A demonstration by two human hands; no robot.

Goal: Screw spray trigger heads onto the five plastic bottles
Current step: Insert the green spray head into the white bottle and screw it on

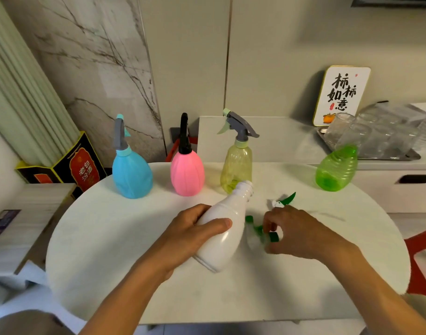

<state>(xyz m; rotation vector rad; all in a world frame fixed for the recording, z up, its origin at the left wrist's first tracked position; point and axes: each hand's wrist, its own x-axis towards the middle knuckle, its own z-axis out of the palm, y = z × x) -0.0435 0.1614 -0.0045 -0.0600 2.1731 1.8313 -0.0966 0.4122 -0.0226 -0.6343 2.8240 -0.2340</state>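
My left hand (pixel 195 234) grips a white bottle (pixel 225 228), tilted with its open threaded neck pointing up and away. Just right of it, my right hand (pixel 296 232) pinches a white and green spray trigger head (pixel 258 234) lying on the white table (pixel 110 250); part of it is hidden under my fingers. A second green and white trigger head (pixel 283 200) lies just beyond that hand. At the back stand a blue bottle (pixel 132 175), a pink bottle (pixel 187 174) and a yellow bottle (pixel 236 169), each with a trigger head on. A green bottle (pixel 336 169) stands headless at the far right.
A tray of clear glasses (pixel 374 136) and a framed sign (pixel 340 95) sit on the counter behind. A dark box (pixel 69 165) leans at the left by the wall. A red chair (pixel 422 259) is at the table's right edge.
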